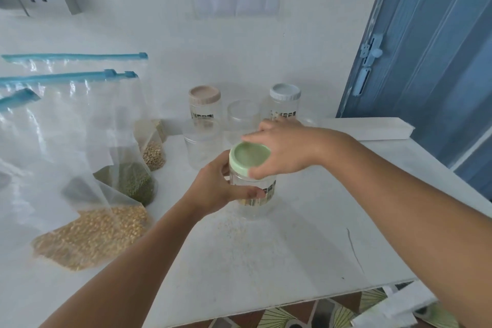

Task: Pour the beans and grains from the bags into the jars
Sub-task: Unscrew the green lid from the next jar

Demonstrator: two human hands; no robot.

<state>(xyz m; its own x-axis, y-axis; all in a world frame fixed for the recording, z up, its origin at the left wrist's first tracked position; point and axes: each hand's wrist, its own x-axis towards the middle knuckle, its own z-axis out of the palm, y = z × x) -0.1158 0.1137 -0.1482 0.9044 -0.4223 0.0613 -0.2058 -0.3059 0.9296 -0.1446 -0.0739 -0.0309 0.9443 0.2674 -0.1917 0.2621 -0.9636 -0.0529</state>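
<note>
A person's left hand (213, 189) grips an empty clear jar (253, 194) mid-surface (319, 234) while the right hand (282, 149) curls round its green lid (249, 154). Nothing looks poured yet: bags of beans and grains (93, 237) lie full at left, the other jars (205, 104) empty behind.

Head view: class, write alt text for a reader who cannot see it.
Two hands work a clear jar on a white table: the left hand grips its side, the right hand grips its green lid. Bags of grains lie left; more jars stand behind.
</note>
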